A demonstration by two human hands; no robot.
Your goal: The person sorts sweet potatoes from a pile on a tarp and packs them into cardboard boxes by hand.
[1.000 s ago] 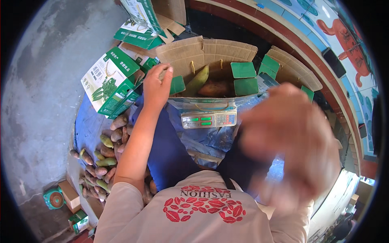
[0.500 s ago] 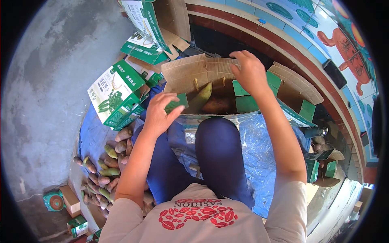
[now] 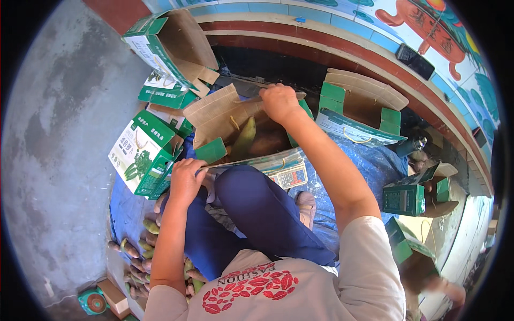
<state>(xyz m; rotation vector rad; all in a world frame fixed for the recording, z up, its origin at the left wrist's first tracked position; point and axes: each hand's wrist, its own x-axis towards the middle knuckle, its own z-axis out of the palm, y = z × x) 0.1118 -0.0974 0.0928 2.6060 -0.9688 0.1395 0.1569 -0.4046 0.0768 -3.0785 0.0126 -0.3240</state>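
An open green-and-white cardboard carton (image 3: 208,115) stands in front of my knees, turned a little askew. Inside lies a long green radish (image 3: 246,137), with reddish-brown roots in shadow beside it. My left hand (image 3: 186,181) is closed on the near left corner of the carton's rim. Across the opening, my right hand (image 3: 279,102) grips the far edge with its fingers folded over the cardboard. Below the near wall shows a scale (image 3: 289,177) with a keypad; the carton hides the rest of it.
Closed cartons (image 3: 140,155) stand at the left, an open one (image 3: 176,45) behind them. Another open carton (image 3: 361,109) is on the right, by a dark bottle (image 3: 411,146). Radishes (image 3: 145,257) lie heaped by my left leg. Another person's blurred arm (image 3: 448,290) shows at lower right.
Both hands, apart from the carton's walls before, have closed on its edges. The carton has turned and stands askew, uncovering the scale's keypad. My view has shifted rightward.
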